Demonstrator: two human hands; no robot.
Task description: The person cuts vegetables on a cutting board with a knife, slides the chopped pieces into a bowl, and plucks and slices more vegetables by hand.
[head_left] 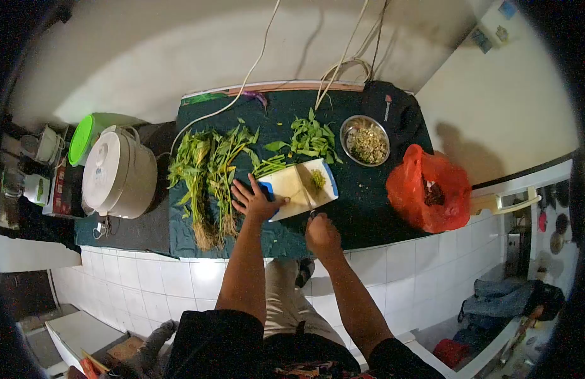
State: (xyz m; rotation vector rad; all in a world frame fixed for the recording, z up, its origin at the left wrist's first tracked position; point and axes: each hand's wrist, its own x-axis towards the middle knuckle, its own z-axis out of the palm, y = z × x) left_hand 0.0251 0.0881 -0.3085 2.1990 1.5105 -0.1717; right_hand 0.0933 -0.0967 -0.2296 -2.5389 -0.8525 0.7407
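Observation:
A white cutting board with blue corners lies tilted on the dark green cloth. My left hand rests spread at its left edge, fingers apart, thumb on the board. My right hand is closed round the handle of a knife, whose blade stands across the board. Chopped green pieces lie right of the blade. Cut green stems lie at the board's upper left edge, with loose leaves behind. Whole leafy stalks with roots lie left of my left hand.
A metal bowl of chopped pieces stands behind the board to the right. Farther right is a red plastic bag. A white rice cooker stands at the left. A purple eggplant and a white cable are at the back.

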